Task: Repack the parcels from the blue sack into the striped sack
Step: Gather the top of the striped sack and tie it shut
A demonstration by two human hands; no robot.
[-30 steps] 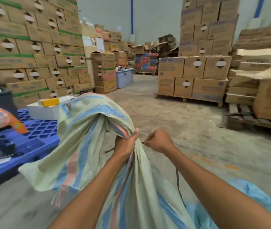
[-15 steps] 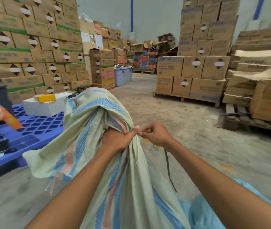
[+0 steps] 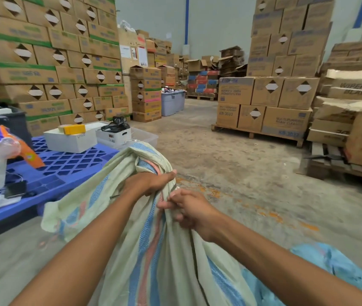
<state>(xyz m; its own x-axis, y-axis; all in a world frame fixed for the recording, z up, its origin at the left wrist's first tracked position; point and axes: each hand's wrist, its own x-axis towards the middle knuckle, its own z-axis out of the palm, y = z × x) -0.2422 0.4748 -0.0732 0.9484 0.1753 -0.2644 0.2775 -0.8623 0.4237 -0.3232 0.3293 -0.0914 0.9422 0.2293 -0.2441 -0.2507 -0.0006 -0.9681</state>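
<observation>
Hands have drawn together on the striped sack [image 3: 153, 250]: your right hand [image 3: 189, 208], half a second ago level with the left at the gather, now sits just below it, and the dark cord that hung from it no longer shows. That reads as closing the neck, so filling looks finished. Your left hand [image 3: 149, 183] is wrapped tight round the bunched neck; your right pinches a fold of cloth with curled fingers. The blue sack [image 3: 341, 268] lies slack just right of the striped sack.
</observation>
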